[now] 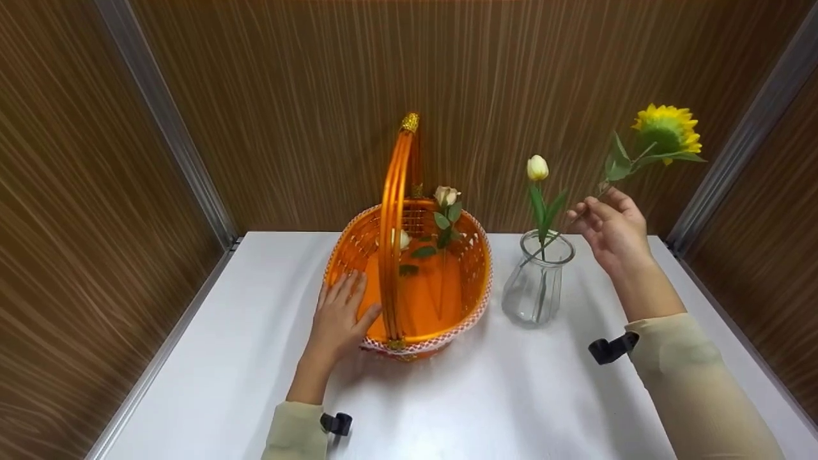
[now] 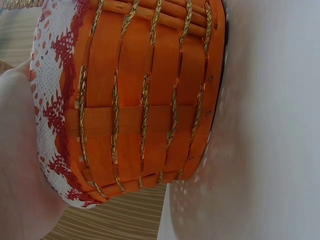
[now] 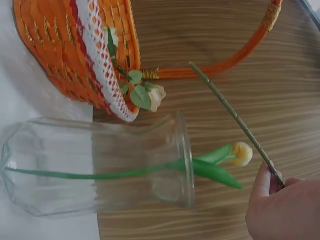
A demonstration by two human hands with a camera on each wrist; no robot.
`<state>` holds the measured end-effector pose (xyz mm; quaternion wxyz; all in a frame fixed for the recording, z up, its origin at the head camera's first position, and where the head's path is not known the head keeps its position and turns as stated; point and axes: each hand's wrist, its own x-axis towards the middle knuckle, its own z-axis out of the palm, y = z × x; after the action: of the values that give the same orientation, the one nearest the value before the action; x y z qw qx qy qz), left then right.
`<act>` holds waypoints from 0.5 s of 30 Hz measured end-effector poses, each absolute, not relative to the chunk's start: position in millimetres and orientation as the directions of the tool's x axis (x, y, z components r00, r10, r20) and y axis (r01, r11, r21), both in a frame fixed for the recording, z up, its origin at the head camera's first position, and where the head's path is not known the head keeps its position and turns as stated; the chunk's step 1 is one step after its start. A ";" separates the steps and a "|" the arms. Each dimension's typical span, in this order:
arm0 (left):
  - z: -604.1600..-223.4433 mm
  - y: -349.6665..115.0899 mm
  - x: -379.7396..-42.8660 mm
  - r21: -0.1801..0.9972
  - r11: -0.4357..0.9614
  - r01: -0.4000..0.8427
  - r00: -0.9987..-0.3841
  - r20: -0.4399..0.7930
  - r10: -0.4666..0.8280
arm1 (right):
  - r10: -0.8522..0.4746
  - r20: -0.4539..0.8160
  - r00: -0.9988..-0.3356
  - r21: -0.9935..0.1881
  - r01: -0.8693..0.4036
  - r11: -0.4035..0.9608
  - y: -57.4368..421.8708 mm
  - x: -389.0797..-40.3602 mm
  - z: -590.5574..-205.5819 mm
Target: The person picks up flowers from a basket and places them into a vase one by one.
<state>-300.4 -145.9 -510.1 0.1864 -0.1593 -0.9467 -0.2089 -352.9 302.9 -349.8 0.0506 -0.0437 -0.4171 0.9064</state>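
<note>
The right hand [image 1: 610, 233] pinches a sunflower [image 1: 664, 133] by its stem, the lower end outside the glass vase [image 3: 125, 150] that holds a tulip [image 1: 537, 168]. The left hand [image 1: 337, 321], fingers extended, rests on the orange basket [image 1: 487, 271] containing a cream rose [image 1: 446, 195].

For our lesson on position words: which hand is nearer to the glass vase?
Right. The right hand is just right of the glass vase, holding the sunflower; the left hand rests on the rim of the orange basket, farther off to the vase's left.
</note>
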 end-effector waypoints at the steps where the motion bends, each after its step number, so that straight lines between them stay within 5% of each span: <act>1: -509.9 -146.0 -300.3 0.337 0.862 0.379 -0.880 0.419 0.223 | 0.133 -0.038 -0.990 -0.762 -0.058 -0.645 304.2 -353.3 -350.8; 15: -510.1 -146.0 -299.6 0.337 0.862 0.380 -0.880 0.420 0.223 | 0.191 -0.083 -0.978 -0.710 -0.076 -0.700 327.0 -360.8 -356.1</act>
<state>-299.6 -146.0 -510.1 0.1864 -0.1592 -0.9466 -0.2094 -360.8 327.0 -356.1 0.0727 -0.0755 -0.3807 0.9188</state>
